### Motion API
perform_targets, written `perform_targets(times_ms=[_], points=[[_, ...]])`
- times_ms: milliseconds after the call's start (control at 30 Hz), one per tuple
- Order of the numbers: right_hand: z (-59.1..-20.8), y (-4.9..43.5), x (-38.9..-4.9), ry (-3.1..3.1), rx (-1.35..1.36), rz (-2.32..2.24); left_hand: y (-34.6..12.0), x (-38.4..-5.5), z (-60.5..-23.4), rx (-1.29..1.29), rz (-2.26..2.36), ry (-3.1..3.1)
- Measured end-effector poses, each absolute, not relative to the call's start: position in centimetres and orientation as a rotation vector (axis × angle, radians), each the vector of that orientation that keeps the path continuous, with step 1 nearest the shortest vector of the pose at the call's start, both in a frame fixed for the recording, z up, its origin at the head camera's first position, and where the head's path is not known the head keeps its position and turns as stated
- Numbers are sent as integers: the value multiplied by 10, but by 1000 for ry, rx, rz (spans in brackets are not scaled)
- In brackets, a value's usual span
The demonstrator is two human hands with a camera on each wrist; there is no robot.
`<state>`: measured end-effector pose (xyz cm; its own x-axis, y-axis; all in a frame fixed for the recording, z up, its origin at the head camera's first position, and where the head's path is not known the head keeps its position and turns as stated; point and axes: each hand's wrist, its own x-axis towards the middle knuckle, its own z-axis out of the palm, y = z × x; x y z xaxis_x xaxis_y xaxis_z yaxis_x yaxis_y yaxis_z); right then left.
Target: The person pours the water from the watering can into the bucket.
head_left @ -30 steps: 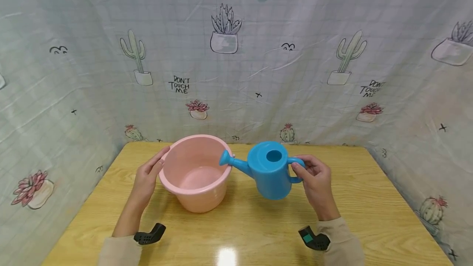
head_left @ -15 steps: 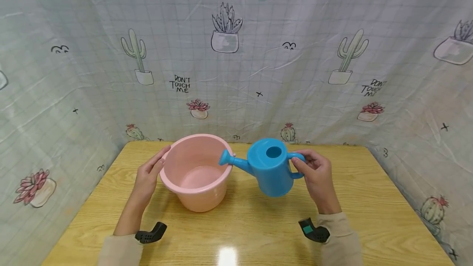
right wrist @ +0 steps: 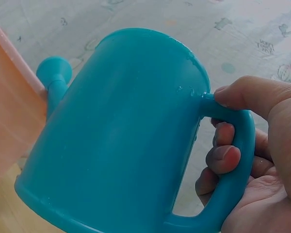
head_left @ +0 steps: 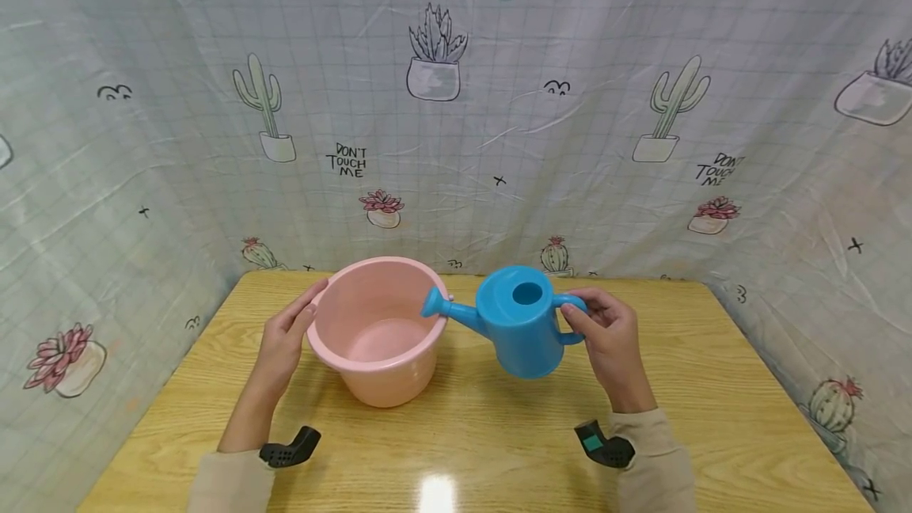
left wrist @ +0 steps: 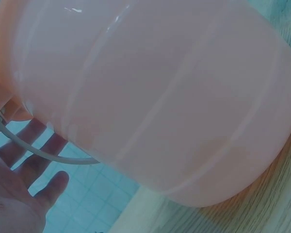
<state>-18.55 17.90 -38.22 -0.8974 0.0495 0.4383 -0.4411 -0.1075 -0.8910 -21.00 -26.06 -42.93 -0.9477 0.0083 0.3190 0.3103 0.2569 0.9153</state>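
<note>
A pink bucket (head_left: pixel 388 386) stands on the table left of centre, its mouth facing up. My left hand (head_left: pixel 281 339) lies along the bucket's left rim with fingers extended. In the left wrist view the fingers (left wrist: pixel 36 162) pass behind a thin curved bail handle (left wrist: pixel 43 154) and touch the bucket's side. My right hand (head_left: pixel 611 339) grips the handle of a blue watering can (head_left: pixel 526 339), fingers curled through the loop and thumb on top. The can is tilted toward the bucket. Its spout head (head_left: pixel 435 303) reaches over the bucket's right rim; drops of water cling near the handle.
The wooden table (head_left: pixel 499 450) extends around both things. A fabric backdrop (head_left: pixel 456 141) printed with cacti hangs behind the table and along both sides. Black devices are strapped on the left wrist (head_left: pixel 290 450) and the right wrist (head_left: pixel 606 447).
Over the last second the watering can has tipped a little more to the left, its handle side rising slightly. The left hand and the bucket stay where they were.
</note>
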Motion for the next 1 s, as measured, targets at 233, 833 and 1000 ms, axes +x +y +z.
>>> perform_targets(times_ms=[233,833,1000], points=[[-382,179,-186,-1831,446,2071,-260,-210,-429,-298,-1743,-2278],[-380,178,-183,-1846,439,2047,-261,-210,-429,-282,-1736,-2284],[-379,178,-183,-1864,420,2038,-260,-210,-428,-297,-1743,-2277]])
